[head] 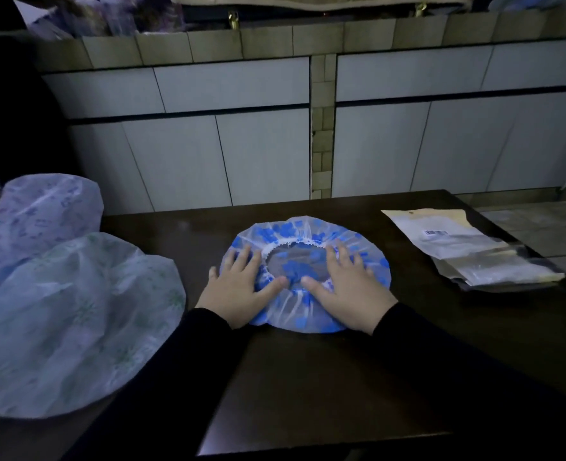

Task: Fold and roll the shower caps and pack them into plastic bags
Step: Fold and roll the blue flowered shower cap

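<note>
A person in dark sleeves works at a dark wooden table [308, 377], seen from above through a head-worn camera in dim light. At the middle of the table lies a translucent shower cap with blue flower prints [303, 227], spread flat into a rough disc with its white elastic opening [276, 246] facing up, so the inside of the cap shows through the ring. The left hand [238, 287] rests palm down on the cap's left edge and the right hand [348, 286] on its right edge; the fingers of both are straight and slightly spread, pressing the plastic flat and gripping nothing. Being nearly round, the cap has no clear long axis; it looks only slightly wider from left to right, and no fold line shows on it. This looks like the very start of work on this cap: it is flattened but not yet folded, rolled or bagged. To the left, partly off the table's edge, sit more loose caps, a pale green-patterned shower cap [72, 314] nearest and a pale blue-patterned shower cap [39, 207] behind it, both puffy and unfolded. At the far right of the table lies a small pile of flat plastic bags [468, 247], one with a barcode label; no rolled cap can be seen inside them, so most of the task seems to remain.
</note>
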`<state>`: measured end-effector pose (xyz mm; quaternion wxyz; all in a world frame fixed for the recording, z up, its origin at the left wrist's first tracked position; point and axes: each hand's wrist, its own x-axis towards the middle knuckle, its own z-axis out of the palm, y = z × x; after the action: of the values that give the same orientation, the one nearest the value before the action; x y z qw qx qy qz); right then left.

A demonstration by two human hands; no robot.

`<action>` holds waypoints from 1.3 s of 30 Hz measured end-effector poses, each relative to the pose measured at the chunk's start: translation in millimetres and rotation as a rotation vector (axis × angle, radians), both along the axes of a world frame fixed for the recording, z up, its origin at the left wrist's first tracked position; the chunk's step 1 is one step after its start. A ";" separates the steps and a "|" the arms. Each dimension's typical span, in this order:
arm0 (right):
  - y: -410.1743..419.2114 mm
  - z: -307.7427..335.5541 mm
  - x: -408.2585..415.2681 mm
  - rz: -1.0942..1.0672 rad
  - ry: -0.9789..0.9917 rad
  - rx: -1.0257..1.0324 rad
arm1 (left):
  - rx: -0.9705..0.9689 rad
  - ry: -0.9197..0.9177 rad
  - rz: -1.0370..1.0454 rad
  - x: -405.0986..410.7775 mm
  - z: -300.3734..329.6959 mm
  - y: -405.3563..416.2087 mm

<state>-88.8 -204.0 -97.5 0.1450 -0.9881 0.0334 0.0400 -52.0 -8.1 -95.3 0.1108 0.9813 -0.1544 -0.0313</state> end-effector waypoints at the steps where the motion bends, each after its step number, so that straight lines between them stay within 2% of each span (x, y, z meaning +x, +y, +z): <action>1: 2.8 -4.4 2.9 -0.003 0.061 -0.036 | 0.025 0.043 0.022 1.3 -2.5 -0.1; 3: -4.7 -5.8 11.1 0.050 0.119 -0.111 | 0.085 0.082 0.067 3.1 -5.0 3.6; 7: -29.9 6.7 21.2 0.156 0.115 -0.101 | 0.170 0.087 0.127 -0.4 0.1 10.8; 11: -6.6 3.2 19.8 0.097 -0.088 -0.097 | 0.145 -0.246 0.027 2.0 4.6 -0.1; 12: 0.8 0.2 19.0 0.069 -0.086 -0.073 | 0.110 -0.268 -0.010 5.5 4.3 -2.5; 15: 2.4 -11.6 20.6 0.084 0.019 -0.091 | 0.082 -0.085 -0.022 13.4 -1.2 -5.1; 19: -22.7 -5.3 27.4 0.206 0.115 -0.141 | 0.091 0.076 0.128 19.0 -7.7 -0.7; 21: -29.7 0.1 24.9 0.271 0.103 -0.073 | 0.103 0.059 0.113 17.8 -4.7 1.7; 23: -37.6 7.3 18.2 0.302 -0.008 0.076 | 0.039 -0.033 0.014 14.1 0.1 5.7; 25: -48.3 13.9 11.8 0.350 -0.144 0.196 | -0.171 -0.098 -0.105 9.2 4.7 12.8; 27: -55.2 16.2 6.9 0.398 -0.143 0.212 | -0.331 -0.052 -0.206 3.6 7.1 19.5; 31: -57.6 10.2 5.3 0.427 -0.071 0.272 | -0.302 0.053 -0.252 1.6 4.2 24.5; 36: -59.3 6.8 8.9 0.460 -0.223 0.264 | -0.301 0.092 -0.234 1.1 3.2 26.6; 39: -58.8 3.3 10.3 0.413 -0.312 0.269 | -0.240 -0.015 -0.246 2.8 -0.7 24.6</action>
<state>-78.5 -262.8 -94.2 0.2667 -0.9401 -0.1967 -0.0797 -49.3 16.5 -96.0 0.2212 0.9349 -0.2768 -0.0185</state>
